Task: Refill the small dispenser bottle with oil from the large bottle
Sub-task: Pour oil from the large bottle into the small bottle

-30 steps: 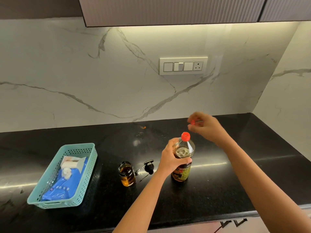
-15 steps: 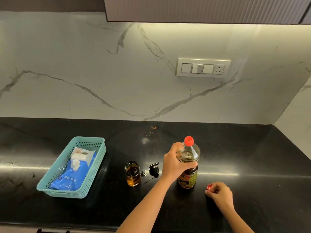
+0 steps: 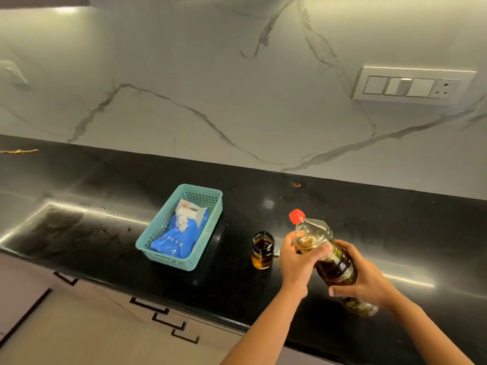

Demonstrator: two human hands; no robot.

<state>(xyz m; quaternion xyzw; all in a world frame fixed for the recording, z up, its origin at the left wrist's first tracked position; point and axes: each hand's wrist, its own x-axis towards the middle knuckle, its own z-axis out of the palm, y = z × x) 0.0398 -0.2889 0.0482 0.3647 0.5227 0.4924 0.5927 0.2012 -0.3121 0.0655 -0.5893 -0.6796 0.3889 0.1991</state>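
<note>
The large oil bottle (image 3: pixel 333 259), clear plastic with dark oil and a red spout top (image 3: pixel 297 216), is lifted off the black counter and tilted with its neck up to the left. My left hand (image 3: pixel 297 262) grips its shoulder near the neck. My right hand (image 3: pixel 365 280) grips its lower body from the right. The small dispenser bottle (image 3: pixel 262 250), an open glass jar partly filled with amber oil, stands upright on the counter just left of my left hand. Its black pourer top is hidden behind my left hand.
A teal plastic basket (image 3: pixel 205 246) holding a blue packet sits left of the jar. The black counter (image 3: pixel 105 233) runs along a white marble wall with a switch panel (image 3: pixel 411 86) at upper right. Drawer fronts lie below the counter's front edge.
My right hand left the counter, where it had set the small red cap, and took the bottle's lower body. The bottle rose and tilted. The view swung left.
</note>
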